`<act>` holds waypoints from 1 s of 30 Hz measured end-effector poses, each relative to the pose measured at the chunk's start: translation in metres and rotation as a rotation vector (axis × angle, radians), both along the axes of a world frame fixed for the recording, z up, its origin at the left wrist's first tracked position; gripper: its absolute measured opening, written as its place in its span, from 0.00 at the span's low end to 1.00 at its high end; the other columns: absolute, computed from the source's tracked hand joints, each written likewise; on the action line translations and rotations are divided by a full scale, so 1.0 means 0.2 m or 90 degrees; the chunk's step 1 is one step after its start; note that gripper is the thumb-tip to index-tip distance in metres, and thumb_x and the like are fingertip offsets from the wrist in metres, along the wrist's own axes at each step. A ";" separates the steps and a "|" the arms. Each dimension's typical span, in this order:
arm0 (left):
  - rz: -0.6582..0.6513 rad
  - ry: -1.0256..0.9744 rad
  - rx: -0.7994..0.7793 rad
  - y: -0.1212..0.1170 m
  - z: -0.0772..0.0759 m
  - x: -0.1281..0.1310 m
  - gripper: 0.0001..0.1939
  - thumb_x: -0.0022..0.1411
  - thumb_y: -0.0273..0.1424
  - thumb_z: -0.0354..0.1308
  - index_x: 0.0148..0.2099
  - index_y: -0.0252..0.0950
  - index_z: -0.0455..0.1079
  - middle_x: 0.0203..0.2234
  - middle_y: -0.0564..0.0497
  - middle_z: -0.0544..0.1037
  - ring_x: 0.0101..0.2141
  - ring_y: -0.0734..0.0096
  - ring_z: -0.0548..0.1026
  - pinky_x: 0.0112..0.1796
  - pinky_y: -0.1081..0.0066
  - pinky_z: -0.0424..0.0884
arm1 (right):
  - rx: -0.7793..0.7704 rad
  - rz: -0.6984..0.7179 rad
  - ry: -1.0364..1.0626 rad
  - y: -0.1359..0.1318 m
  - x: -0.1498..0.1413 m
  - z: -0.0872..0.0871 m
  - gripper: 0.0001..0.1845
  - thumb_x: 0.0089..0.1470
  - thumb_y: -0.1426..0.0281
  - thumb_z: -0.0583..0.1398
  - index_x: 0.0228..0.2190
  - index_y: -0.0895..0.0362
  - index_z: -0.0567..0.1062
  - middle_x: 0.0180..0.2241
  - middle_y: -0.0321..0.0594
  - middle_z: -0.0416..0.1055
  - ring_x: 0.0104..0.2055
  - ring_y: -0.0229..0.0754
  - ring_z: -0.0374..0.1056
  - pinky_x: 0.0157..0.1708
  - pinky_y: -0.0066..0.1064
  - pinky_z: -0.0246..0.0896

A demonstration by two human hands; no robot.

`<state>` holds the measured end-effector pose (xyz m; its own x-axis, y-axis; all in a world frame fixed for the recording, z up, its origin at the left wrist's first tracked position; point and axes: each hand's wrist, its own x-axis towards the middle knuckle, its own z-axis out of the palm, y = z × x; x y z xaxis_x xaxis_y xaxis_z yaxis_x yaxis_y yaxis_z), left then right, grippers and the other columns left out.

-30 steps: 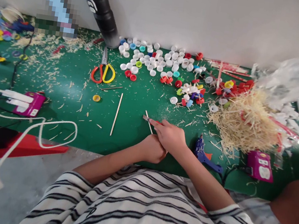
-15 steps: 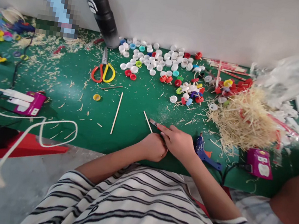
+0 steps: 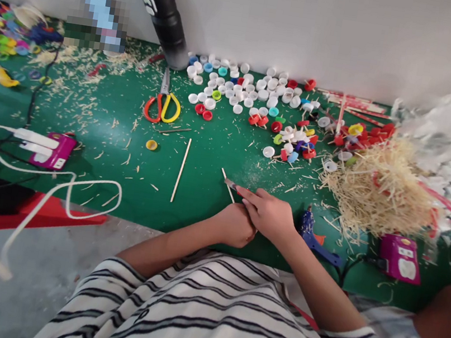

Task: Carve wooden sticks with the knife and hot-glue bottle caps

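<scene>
My left hand (image 3: 235,225) is closed in a fist near the table's front edge, gripping a thin wooden stick (image 3: 224,173) that pokes out at a slant. In my right hand (image 3: 272,217) is a craft knife (image 3: 232,185), its blade lying across the stick. The right index finger stretches along the knife, and most of the handle is hidden. Both hands touch each other. To their left a second wooden stick (image 3: 180,171) lies on the green table (image 3: 206,155). A blue glue gun (image 3: 312,235) rests just right of my right hand.
Scissors (image 3: 162,104), a yellow cap (image 3: 151,145) and a black bottle (image 3: 168,25) stand or lie left of centre. Bottle caps (image 3: 248,91) spread along the back. At right are a heap of wood shavings (image 3: 379,186) and a purple power adapter (image 3: 401,258); a white cable (image 3: 96,182) loops at left.
The view has shifted slightly. The knife blade has moved left relative to the stick and now crosses it. Both hands keep their grip.
</scene>
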<state>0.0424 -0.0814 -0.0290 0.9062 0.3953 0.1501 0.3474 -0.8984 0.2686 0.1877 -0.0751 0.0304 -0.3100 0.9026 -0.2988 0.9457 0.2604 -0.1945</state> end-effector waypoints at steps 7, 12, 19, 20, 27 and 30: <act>-0.021 0.015 -0.002 0.01 0.03 0.00 0.13 0.60 0.29 0.54 0.31 0.29 0.79 0.19 0.41 0.76 0.24 0.59 0.75 0.28 0.60 0.67 | 0.016 0.019 0.016 -0.02 0.00 -0.01 0.25 0.70 0.57 0.45 0.64 0.34 0.65 0.41 0.36 0.74 0.39 0.39 0.70 0.29 0.30 0.51; -0.030 0.021 -0.011 0.01 0.03 0.00 0.14 0.61 0.29 0.53 0.32 0.30 0.79 0.20 0.40 0.77 0.25 0.59 0.75 0.28 0.60 0.67 | 0.005 0.016 0.000 -0.02 -0.01 0.00 0.25 0.70 0.58 0.45 0.65 0.34 0.64 0.42 0.37 0.74 0.39 0.39 0.70 0.29 0.30 0.51; -0.024 0.014 -0.018 0.01 0.04 0.00 0.12 0.60 0.28 0.55 0.32 0.30 0.80 0.19 0.41 0.77 0.26 0.57 0.76 0.28 0.59 0.67 | 0.019 0.012 0.004 -0.03 -0.01 -0.01 0.25 0.70 0.58 0.44 0.64 0.34 0.65 0.41 0.38 0.74 0.38 0.39 0.70 0.28 0.30 0.50; -0.026 0.017 -0.019 0.01 0.04 0.00 0.12 0.60 0.28 0.55 0.32 0.30 0.80 0.19 0.41 0.77 0.26 0.57 0.76 0.27 0.59 0.67 | 0.020 0.013 0.007 -0.04 0.00 -0.01 0.25 0.70 0.58 0.45 0.64 0.34 0.65 0.41 0.38 0.74 0.38 0.40 0.70 0.28 0.30 0.49; -0.015 0.006 -0.016 0.00 0.03 0.00 0.12 0.60 0.29 0.54 0.33 0.30 0.79 0.20 0.42 0.77 0.25 0.58 0.76 0.27 0.60 0.67 | 0.016 0.005 0.008 -0.03 0.00 -0.01 0.26 0.71 0.58 0.43 0.66 0.36 0.63 0.43 0.39 0.74 0.40 0.40 0.70 0.28 0.30 0.48; -0.017 0.002 -0.021 0.00 0.03 0.00 0.12 0.59 0.28 0.55 0.33 0.31 0.79 0.21 0.42 0.78 0.25 0.58 0.76 0.28 0.60 0.67 | 0.019 0.015 0.004 -0.01 0.01 -0.01 0.26 0.71 0.57 0.44 0.65 0.35 0.64 0.42 0.38 0.74 0.39 0.39 0.70 0.28 0.31 0.48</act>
<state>0.0422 -0.0805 -0.0239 0.9169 0.3757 0.1347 0.3243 -0.8980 0.2972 0.1893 -0.0780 0.0284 -0.3327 0.9035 -0.2701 0.9382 0.2881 -0.1918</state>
